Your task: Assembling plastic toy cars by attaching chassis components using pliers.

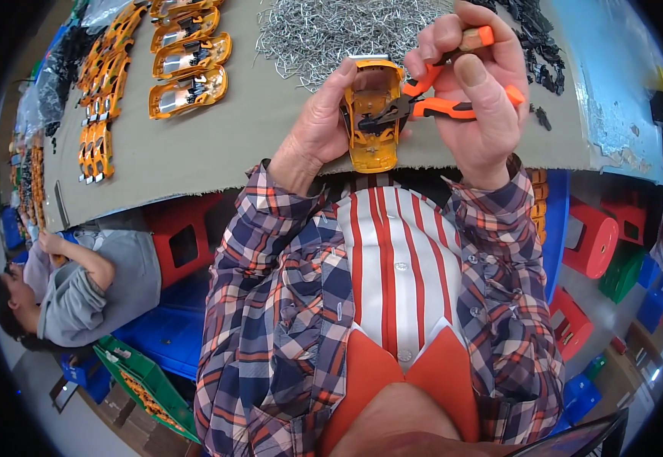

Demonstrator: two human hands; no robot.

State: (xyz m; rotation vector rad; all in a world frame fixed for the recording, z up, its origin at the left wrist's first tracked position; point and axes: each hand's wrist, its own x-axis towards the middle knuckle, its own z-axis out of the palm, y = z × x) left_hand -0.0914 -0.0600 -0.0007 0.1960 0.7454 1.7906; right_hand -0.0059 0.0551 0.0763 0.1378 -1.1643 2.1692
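My left hand (318,122) grips an orange toy car body (373,145), held underside up over the front edge of the grey work table (217,152). Orange-handled pliers (453,107) are clasped in my right hand (480,99). Their dark jaws reach left into the inside of the car body. A heap of small bent metal wire pieces (316,30) lies on the table just beyond both hands.
Several more orange car bodies (187,53) lie in rows at the table's left. Black plastic parts (533,38) sit at the far right. Another person (80,282) sits at the left. Red stools (590,236) and blue and green crates (149,381) stand on the floor.
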